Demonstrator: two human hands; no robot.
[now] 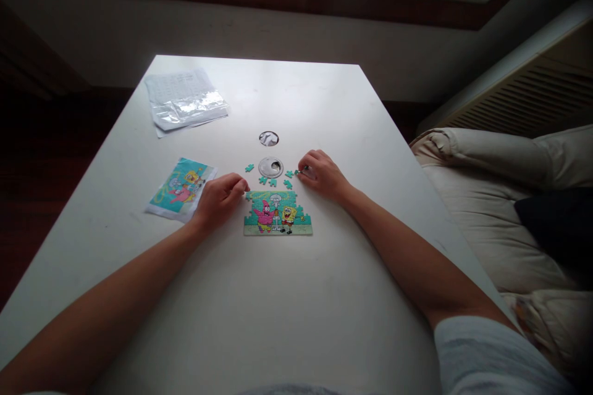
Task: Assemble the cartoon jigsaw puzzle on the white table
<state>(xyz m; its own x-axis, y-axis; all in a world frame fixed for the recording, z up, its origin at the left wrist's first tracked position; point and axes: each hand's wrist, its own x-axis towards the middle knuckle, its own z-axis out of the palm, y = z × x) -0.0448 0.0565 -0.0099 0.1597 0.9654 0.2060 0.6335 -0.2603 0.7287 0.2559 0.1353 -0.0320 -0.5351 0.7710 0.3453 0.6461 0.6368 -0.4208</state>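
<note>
In the head view, a partly built cartoon puzzle (278,214) is seen at the frame's centre on a white table (324,296). Its upper left corner is touched by the curled left hand (219,199) — whether anything is gripped cannot be told. Right of the loose pieces (273,182), a teal piece (298,171) seems to be pinched by the right hand (322,174). A printed picture (181,188) lies at centre left.

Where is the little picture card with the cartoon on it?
In the head view, the picture card lies on the left side of the table, right beside the left hand. The half-built puzzle is further right.
</note>
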